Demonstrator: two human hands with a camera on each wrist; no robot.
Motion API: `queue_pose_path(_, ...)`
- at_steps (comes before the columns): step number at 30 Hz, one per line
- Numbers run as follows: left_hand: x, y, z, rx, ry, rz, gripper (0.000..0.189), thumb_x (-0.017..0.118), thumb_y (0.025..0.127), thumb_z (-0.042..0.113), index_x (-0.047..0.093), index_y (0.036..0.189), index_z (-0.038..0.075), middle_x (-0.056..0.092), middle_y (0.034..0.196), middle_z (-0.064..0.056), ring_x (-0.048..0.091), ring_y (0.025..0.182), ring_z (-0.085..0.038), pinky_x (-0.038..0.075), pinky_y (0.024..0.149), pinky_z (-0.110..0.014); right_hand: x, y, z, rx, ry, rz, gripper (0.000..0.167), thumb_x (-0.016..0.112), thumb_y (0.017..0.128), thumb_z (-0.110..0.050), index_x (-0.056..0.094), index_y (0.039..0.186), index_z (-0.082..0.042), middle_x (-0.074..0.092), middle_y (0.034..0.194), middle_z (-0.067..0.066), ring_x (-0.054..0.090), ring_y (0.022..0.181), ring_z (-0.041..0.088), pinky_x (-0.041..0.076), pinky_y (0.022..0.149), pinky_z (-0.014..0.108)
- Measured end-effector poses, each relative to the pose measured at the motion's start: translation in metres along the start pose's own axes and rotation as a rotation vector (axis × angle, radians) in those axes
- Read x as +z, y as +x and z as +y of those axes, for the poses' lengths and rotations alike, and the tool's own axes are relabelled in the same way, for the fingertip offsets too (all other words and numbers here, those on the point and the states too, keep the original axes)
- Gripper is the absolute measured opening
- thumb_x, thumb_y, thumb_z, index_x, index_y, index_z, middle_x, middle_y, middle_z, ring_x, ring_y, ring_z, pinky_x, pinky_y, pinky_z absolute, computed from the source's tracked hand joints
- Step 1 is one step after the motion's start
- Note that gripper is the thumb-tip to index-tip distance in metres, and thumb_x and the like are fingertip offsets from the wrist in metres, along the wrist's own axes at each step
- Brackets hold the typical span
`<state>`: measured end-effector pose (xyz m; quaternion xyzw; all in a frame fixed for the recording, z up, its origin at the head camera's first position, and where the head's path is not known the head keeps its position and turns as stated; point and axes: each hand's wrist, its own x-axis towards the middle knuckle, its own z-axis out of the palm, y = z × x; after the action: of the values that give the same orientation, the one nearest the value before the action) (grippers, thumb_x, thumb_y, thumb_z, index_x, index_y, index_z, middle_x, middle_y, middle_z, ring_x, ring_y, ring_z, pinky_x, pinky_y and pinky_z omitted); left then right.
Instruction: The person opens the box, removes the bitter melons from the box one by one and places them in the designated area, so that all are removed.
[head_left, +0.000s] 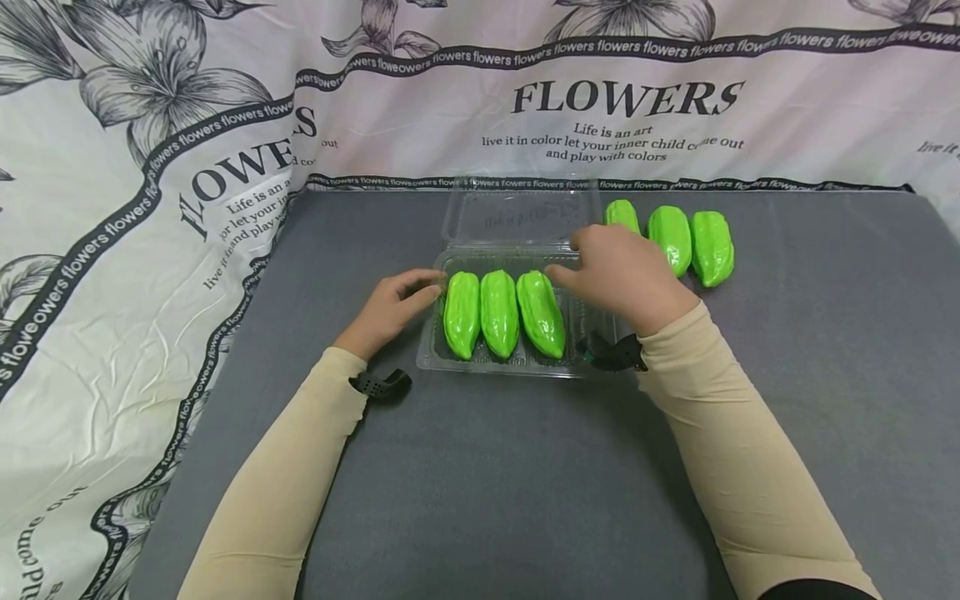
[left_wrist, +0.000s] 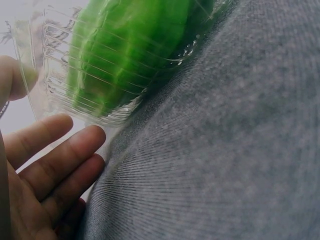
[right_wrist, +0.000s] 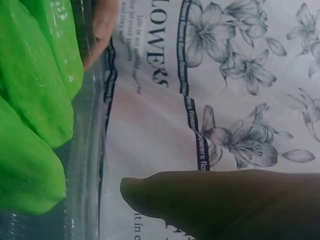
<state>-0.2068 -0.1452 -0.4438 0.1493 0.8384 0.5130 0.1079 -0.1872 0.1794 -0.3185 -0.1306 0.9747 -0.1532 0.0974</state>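
A clear plastic clamshell box (head_left: 495, 367) lies with its lid (head_left: 522, 212) folded back. Inside are three glossy green ridged fruits, star-fruit-like: a left one (head_left: 462, 317), a middle one (head_left: 499, 315) and a right one (head_left: 541, 315). My left hand (head_left: 390, 312) is at the box's left wall, fingers loosely extended; in the left wrist view the thumb (left_wrist: 20, 77) is beside the clear plastic. Above the box's right part hovers my right hand (head_left: 626, 271), its thumb (right_wrist: 170, 197) straight and apart from the fruits. Its other fingers are mostly hidden; I see nothing held.
Behind my right hand lie three more green fruits: one partly covered (head_left: 621, 214), one in the middle (head_left: 671, 240) and one at the right (head_left: 712, 248). A grey cloth (head_left: 487, 483) covers the table. Flower-printed sheeting (head_left: 420, 125) hangs behind and at left.
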Motion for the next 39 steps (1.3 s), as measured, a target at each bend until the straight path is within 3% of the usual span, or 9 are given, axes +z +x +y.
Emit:
queue_pose_path(5, 0.0, 0.0, -0.001, -0.001, -0.003, -0.005, 0.044, 0.059, 0.109, 0.029, 0.061, 0.146, 0.007, 0.063, 0.144, -0.016, 0.057, 0.134, -0.032, 0.045, 0.113, -0.054, 0.009, 0.002, -0.003, -0.024, -0.005, -0.019, 0.055, 0.064, 0.101, -0.043, 0.069, 0.127, 0.006, 0.072, 0.123, 0.023, 0.072, 0.1, 0.039, 0.058, 0.083, 0.058)
queue_pose_path(13, -0.001, 0.0, 0.0, 0.01, -0.003, -0.008, 0.043, 0.058, 0.109, 0.027, 0.061, 0.146, 0.005, 0.063, 0.144, -0.017, 0.058, 0.132, -0.033, 0.047, 0.111, -0.054, 0.019, 0.007, -0.006, -0.03, 0.007, -0.065, 0.046, 0.066, 0.1, -0.045, 0.071, 0.103, 0.0, 0.072, 0.1, 0.015, 0.064, 0.074, 0.027, 0.054, 0.067, 0.048)
queue_pose_path(23, -0.001, 0.0, 0.0, 0.017, 0.001, -0.004, 0.042, 0.058, 0.109, 0.026, 0.061, 0.146, 0.004, 0.063, 0.142, -0.018, 0.059, 0.131, -0.033, 0.047, 0.11, -0.053, 0.03, 0.011, -0.01, -0.053, 0.017, -0.112, 0.046, 0.065, 0.1, -0.044, 0.052, 0.069, -0.013, 0.049, 0.069, 0.002, 0.051, 0.06, 0.021, 0.046, 0.059, 0.039)
queue_pose_path(28, -0.001, 0.001, -0.001, 0.016, -0.004, -0.008, 0.043, 0.058, 0.109, 0.027, 0.061, 0.146, 0.005, 0.063, 0.143, -0.017, 0.057, 0.134, -0.033, 0.045, 0.113, -0.053, 0.036, 0.012, -0.011, -0.073, 0.002, -0.104, 0.047, 0.066, 0.099, -0.042, 0.05, 0.065, -0.015, 0.049, 0.064, 0.001, 0.053, 0.057, 0.022, 0.048, 0.059, 0.041)
queue_pose_path(39, -0.002, 0.0, 0.0, 0.021, -0.009, -0.008, 0.042, 0.059, 0.109, 0.028, 0.062, 0.145, 0.006, 0.063, 0.144, -0.015, 0.057, 0.135, -0.031, 0.043, 0.115, -0.052, 0.042, 0.015, -0.011, -0.066, -0.019, -0.126, 0.044, 0.064, 0.099, -0.043, 0.053, 0.067, -0.015, 0.06, 0.071, 0.005, 0.058, 0.063, 0.025, 0.05, 0.063, 0.044)
